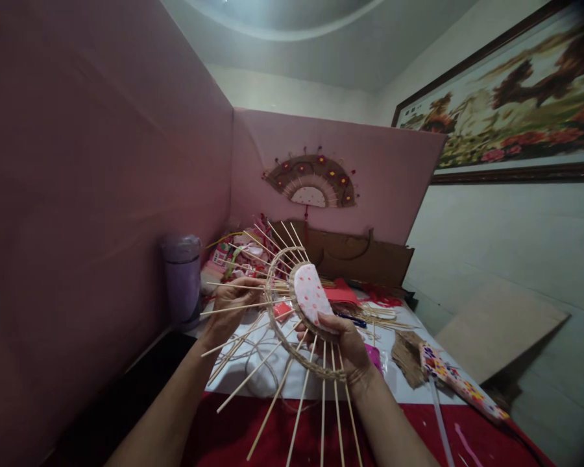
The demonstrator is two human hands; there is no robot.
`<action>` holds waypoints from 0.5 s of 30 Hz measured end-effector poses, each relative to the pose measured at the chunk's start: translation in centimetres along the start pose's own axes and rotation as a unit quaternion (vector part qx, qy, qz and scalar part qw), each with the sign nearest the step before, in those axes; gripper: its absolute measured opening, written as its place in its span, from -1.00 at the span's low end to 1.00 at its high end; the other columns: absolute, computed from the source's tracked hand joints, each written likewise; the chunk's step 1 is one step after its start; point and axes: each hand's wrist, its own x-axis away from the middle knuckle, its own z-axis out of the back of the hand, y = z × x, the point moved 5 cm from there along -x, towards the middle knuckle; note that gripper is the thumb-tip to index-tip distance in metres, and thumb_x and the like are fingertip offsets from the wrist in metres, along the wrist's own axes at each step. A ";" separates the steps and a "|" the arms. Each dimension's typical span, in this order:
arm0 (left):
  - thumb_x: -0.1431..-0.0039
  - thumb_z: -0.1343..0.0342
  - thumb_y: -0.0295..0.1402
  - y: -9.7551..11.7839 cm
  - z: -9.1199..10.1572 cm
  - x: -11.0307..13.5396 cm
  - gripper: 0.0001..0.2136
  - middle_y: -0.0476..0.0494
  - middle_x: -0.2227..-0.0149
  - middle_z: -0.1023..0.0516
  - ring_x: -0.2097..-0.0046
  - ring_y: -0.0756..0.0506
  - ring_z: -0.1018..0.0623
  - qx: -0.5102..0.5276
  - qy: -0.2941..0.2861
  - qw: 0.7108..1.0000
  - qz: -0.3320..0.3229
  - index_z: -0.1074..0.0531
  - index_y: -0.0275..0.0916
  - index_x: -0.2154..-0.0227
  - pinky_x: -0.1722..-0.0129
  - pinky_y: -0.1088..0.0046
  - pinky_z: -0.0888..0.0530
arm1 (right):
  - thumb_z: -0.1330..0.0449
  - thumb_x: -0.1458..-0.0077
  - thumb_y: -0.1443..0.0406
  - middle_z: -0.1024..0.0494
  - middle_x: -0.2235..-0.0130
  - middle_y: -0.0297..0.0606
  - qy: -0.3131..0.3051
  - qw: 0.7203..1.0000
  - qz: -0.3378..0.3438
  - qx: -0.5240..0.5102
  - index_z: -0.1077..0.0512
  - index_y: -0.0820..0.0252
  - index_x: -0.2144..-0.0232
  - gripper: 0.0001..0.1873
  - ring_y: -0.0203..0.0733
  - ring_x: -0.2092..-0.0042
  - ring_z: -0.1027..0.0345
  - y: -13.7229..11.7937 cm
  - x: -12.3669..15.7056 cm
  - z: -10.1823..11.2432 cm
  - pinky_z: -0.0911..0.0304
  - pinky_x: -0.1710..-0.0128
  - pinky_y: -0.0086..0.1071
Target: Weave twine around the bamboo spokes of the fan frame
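I hold a half-made stick fan upright over the table: thin wooden sticks radiate from a pink dotted semicircle, bound by a woven twine arc. My right hand grips it at the base of the pink piece, fingers closed. My left hand is closed on the sticks and twine at the fan's left side.
A finished fan hangs on the pink partition. A purple cup stands at the left. Cardboard pieces, red scraps, a blue pen and a patterned stick lie on the white and red table.
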 end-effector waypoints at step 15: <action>0.14 -0.24 -0.34 -1.3 -1.6 0.7 -0.78 -0.18 0.34 -0.59 0.33 -0.08 -0.55 0.040 -0.017 0.996 0.079 -0.53 -0.29 0.36 0.34 0.47 -0.46 | -0.09 0.00 0.29 -0.58 0.38 -0.02 0.003 0.999 0.028 -0.016 -0.48 0.44 0.33 -0.71 -0.16 0.42 -0.47 -0.1 -0.3 0.2 -0.32 0.52 -0.44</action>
